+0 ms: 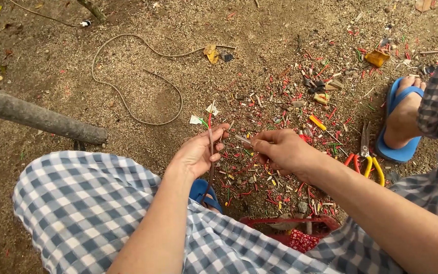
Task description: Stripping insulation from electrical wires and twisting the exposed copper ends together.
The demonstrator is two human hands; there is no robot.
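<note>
Checked blue-and-white trousers (82, 203) fill the near edge of the view, knees spread, both forearms reaching out over them. Bare dirt ground (51, 66) carries everything else. Grey pole (36, 117) lies across the ground's left side, ending just past the left knee. Long thin cord (128, 96) loops over the ground's middle toward the far edge. Right foot in a blue sandal (399, 147) sits at the ground's right edge; a second blue sandal (201, 192) shows under the left wrist. Red basket (292, 228) sits between the knees at the near edge, partly hidden.

Left hand (196, 152): fingers curled around a thin brown wire (211, 152), thumb pressed against it; wire runs upright through the fist, red tip poking above, tail hanging down toward the sandal. Right hand (282, 149): fingers bunched, thumb and forefinger pinching a small grey tool (242, 138) whose tip points at the wire, just beside the left fingertips. Exact contact between tool and wire too small to tell.

Pliers with red and yellow handles (366, 155) lie just right of the right wrist, near the sandalled foot. Yellow-handled screwdriver (318, 123) lies beyond the right hand. Red, green and yellow wire scraps (280, 106) are strewn over the ground's centre-right.
</note>
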